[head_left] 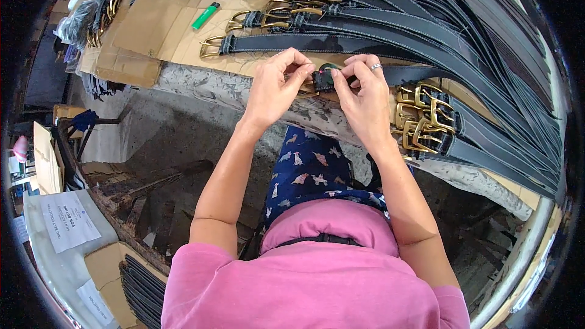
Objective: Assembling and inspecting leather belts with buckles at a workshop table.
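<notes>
A black leather belt (409, 74) runs in from the right to the table's near edge, its folded buckle end (323, 80) between my hands. My right hand (365, 94), with a ring on one finger, is closed in a pinch on this end. My left hand (275, 88) is closed too, thumb and forefinger pressed together at the other side of the fold. Whatever is between those fingertips is too small to make out. Brass-coloured metal shows just below the fold, partly hidden by my left hand.
Several black belts with brass buckles (210, 47) lie across the cardboard-covered table (177, 36). Beyond my left hand lies a green lighter (206, 16). More buckles (426, 116) are heaped right of my right hand. A box of dark strips (143, 292) stands at lower left.
</notes>
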Demonstrator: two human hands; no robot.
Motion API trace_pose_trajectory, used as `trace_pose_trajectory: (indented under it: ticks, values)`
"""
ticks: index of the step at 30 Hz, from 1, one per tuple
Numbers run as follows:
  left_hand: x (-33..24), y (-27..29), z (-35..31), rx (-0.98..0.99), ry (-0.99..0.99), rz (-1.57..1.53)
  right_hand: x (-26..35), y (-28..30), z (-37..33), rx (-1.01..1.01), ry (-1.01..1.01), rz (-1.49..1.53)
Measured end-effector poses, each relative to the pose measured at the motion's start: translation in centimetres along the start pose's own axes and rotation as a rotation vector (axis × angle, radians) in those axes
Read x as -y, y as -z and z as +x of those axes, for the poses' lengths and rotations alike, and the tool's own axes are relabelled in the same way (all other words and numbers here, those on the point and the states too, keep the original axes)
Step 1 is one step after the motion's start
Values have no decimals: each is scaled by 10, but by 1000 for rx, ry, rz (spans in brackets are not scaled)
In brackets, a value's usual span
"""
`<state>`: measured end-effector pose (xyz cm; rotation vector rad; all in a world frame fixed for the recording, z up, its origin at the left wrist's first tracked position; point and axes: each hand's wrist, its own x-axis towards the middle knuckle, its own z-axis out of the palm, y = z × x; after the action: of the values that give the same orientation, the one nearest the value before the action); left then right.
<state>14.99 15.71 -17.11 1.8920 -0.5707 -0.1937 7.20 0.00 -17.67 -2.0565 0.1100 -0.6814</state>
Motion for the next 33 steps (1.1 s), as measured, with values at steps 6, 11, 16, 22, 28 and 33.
trace_pose_trajectory:
  ticks: [6,11,16,22,28,33]
  values:
    - [-3,1,1,13,5,15,1,-2,1,9,0,-21]
    - [-7,1,0,26,59,-8,0,0,1,16,-1,-38]
    - [-12,7,2,104,23,57,-4,8,3,-50,-48,70]
    - [-25,-10,4,81,8,267,-6,14,0,-119,-24,89]
    - [-21,-18,12,54,13,369,-7,16,-1,-129,-1,71]
    - [-11,-10,21,172,27,276,-9,14,-2,-103,18,65]
